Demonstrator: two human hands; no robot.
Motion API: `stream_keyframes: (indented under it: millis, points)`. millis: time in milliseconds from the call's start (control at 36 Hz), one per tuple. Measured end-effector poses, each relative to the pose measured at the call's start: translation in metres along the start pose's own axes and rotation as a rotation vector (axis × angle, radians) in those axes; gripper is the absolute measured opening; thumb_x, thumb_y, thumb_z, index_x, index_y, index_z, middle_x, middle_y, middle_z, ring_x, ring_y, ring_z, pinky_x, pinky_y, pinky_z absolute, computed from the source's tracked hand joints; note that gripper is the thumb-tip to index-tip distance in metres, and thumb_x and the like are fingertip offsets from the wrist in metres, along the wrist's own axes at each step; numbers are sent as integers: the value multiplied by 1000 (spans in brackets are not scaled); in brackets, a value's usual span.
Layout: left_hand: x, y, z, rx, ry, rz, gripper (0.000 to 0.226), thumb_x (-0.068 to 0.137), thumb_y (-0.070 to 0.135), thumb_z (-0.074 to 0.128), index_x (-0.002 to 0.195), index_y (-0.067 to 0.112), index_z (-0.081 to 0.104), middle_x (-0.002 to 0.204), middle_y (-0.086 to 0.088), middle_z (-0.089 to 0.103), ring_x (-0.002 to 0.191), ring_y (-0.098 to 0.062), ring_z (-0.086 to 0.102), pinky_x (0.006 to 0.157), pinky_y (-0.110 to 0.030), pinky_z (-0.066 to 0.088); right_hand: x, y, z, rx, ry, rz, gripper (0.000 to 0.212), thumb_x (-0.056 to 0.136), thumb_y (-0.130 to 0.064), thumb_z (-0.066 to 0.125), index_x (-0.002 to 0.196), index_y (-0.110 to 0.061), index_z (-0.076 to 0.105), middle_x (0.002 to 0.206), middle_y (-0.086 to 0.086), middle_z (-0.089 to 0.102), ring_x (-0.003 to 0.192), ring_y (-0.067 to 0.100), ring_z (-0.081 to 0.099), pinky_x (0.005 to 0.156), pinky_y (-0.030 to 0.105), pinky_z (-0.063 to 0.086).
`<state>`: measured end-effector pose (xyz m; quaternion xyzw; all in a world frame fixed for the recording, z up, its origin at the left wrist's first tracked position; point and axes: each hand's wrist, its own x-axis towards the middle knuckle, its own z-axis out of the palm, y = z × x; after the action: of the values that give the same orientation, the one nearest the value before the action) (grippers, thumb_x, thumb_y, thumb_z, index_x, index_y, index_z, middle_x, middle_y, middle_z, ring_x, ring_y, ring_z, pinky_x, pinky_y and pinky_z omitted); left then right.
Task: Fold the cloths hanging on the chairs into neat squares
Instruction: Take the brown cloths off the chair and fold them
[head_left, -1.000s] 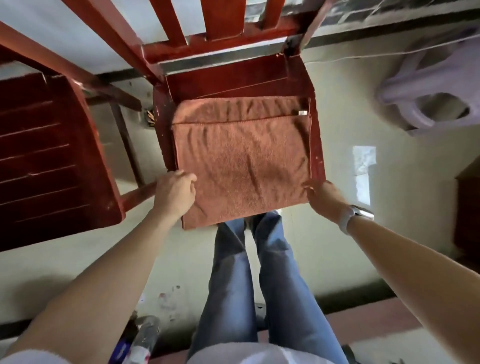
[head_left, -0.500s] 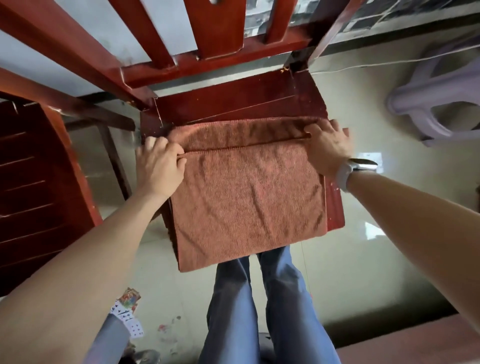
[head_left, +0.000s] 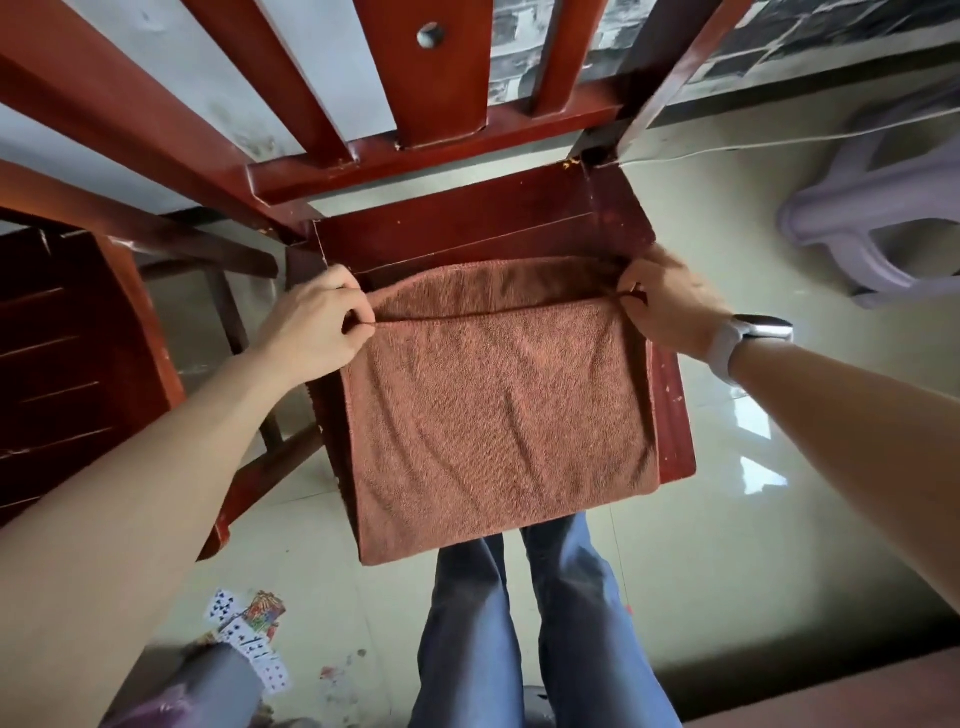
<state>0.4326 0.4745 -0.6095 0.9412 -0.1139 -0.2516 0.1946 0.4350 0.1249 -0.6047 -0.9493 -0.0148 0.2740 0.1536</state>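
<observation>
A rust-brown terry cloth (head_left: 498, 410) lies folded double on the seat of a red wooden chair (head_left: 478, 223), its near fold hanging slightly past the seat's front edge. The upper layer's far edge sits a little short of the lower layer's. My left hand (head_left: 317, 322) pinches the upper layer's far left corner. My right hand (head_left: 670, 301) pinches the far right corner; a watch is on that wrist.
A second red wooden chair (head_left: 67, 374) stands to the left. A pale purple plastic stool (head_left: 872, 218) is at the right. Playing cards (head_left: 249, 639) lie on the tiled floor at the lower left. My legs in jeans (head_left: 519, 623) stand just before the seat.
Both hands have gone from the cloth's near corners to its far edge, from lying over the corners to pinching them. The view has moved in closer.
</observation>
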Motion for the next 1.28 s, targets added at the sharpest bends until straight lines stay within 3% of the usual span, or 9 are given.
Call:
stream_keyframes:
  millis: [83, 222, 444, 556, 750, 917, 1139, 1278]
  points:
    - [-7, 1, -5, -5, 35, -5, 8, 84, 18, 64, 86, 12, 68, 101, 1, 56, 89, -18, 53, 80, -34, 43, -5, 2, -5, 13, 21, -4, 20, 89, -7, 46, 101, -4, 63, 111, 19, 54, 99, 39, 53, 87, 40, 43]
    - [-26, -1, -15, 35, 100, 1, 14, 84, 21, 65, 89, 9, 68, 100, -6, 65, 90, -29, 62, 81, -40, 48, -21, 17, -13, -99, 101, -107, 15, 89, -10, 53, 97, -1, 62, 99, 20, 59, 93, 39, 56, 89, 42, 37]
    - [-73, 23, -40, 67, 194, 19, 20, 82, 27, 66, 87, 9, 66, 89, -10, 67, 78, -30, 63, 68, -40, 51, -71, 23, -39, -189, 193, -237, 9, 86, -8, 59, 86, 1, 61, 84, 19, 61, 76, 38, 60, 77, 42, 44]
    - [-99, 43, -56, 72, 229, 30, 14, 81, 21, 68, 83, 8, 65, 84, -11, 67, 76, -30, 63, 67, -39, 51, -100, 19, -55, -176, 212, -244, 6, 83, 2, 57, 87, 0, 61, 84, 18, 61, 74, 37, 60, 76, 42, 44]
    - [-157, 81, -83, 29, 289, 44, 5, 78, 4, 68, 82, 4, 66, 83, -9, 67, 81, -30, 63, 73, -39, 50, -168, 7, -84, -146, 265, -238, 23, 72, 15, 59, 89, 1, 62, 82, 18, 62, 70, 38, 59, 72, 39, 45]
    - [-209, 115, -110, 1, 423, -57, 7, 77, 11, 70, 84, 9, 68, 84, -5, 67, 83, -26, 61, 71, -39, 50, -222, -6, -129, -35, 396, -284, 15, 81, 3, 50, 88, 2, 63, 81, 19, 63, 66, 37, 58, 67, 36, 41]
    - [-243, 167, -172, 28, 603, 27, 11, 72, 9, 75, 80, 3, 71, 80, -8, 69, 78, -28, 64, 73, -40, 51, -255, -6, -205, -98, 524, -392, 12, 83, 2, 54, 91, -1, 63, 83, 15, 62, 73, 36, 61, 70, 39, 47]
    - [-255, 195, -212, 54, 698, 51, 8, 75, 12, 73, 79, 6, 70, 80, -6, 68, 79, -25, 62, 77, -24, 39, -265, -5, -252, -151, 611, -390, 27, 88, -17, 39, 90, -5, 63, 84, 12, 62, 77, 33, 61, 73, 38, 42]
